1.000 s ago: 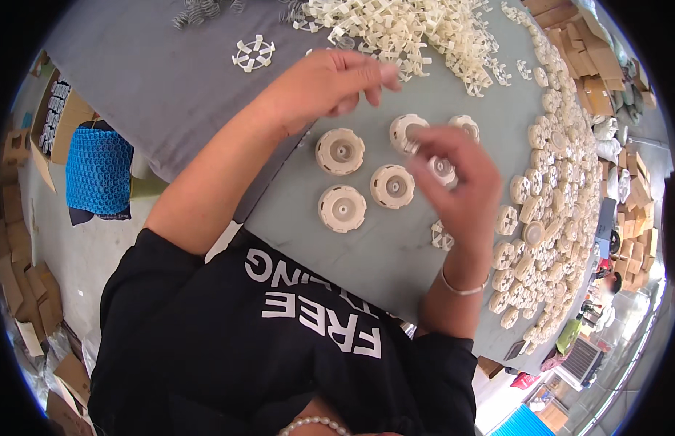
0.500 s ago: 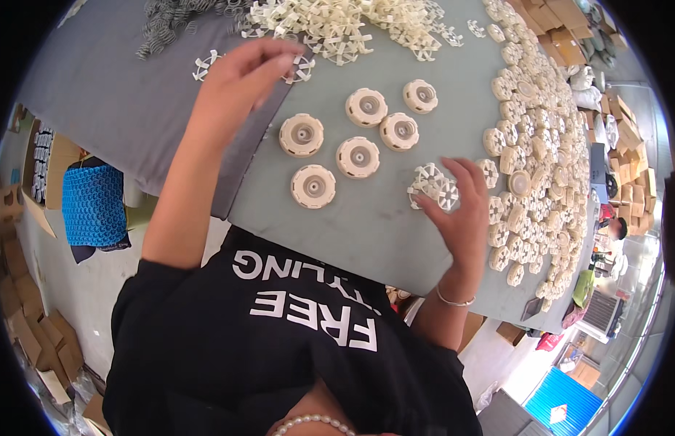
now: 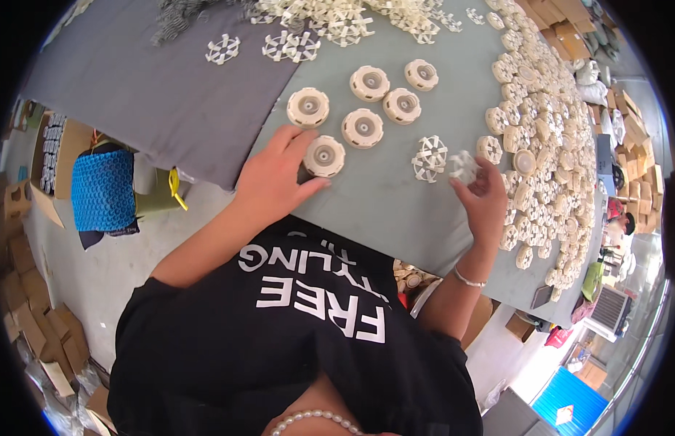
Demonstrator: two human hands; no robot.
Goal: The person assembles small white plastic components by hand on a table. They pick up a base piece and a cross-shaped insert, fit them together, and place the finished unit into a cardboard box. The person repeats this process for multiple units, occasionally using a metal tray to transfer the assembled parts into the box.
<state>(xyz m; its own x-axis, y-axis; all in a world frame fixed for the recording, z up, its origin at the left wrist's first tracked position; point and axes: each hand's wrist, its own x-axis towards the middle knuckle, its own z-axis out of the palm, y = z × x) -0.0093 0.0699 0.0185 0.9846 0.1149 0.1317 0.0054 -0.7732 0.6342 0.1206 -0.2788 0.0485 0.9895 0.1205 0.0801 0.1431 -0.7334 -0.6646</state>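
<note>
My left hand (image 3: 278, 171) curls around the left edge of a round cream wheel-like part (image 3: 324, 156) with a clear centre, its thumb at the near side and fingers at the far side. Several more of these round parts (image 3: 363, 128) lie just beyond, centres facing up. My right hand (image 3: 484, 190) pinches a white spoked plastic ring (image 3: 464, 167), slightly blurred, above the table. Beside it, a few similar spoked rings (image 3: 430, 158) overlap on the green-grey tabletop (image 3: 374, 211).
A large mass of finished-looking cream round parts (image 3: 541, 160) covers the right side. At the far edge lie a heap of spoked rings (image 3: 337, 18) and grey coil springs (image 3: 181, 18). Loose spoked rings (image 3: 222, 49) rest on the dark cloth (image 3: 163, 87). Cardboard boxes (image 3: 628, 174) stand beyond.
My left hand has come back from the loose rings at the far left to the nearest round part. My right hand has lifted a spoked ring off the small pile and moved right.
</note>
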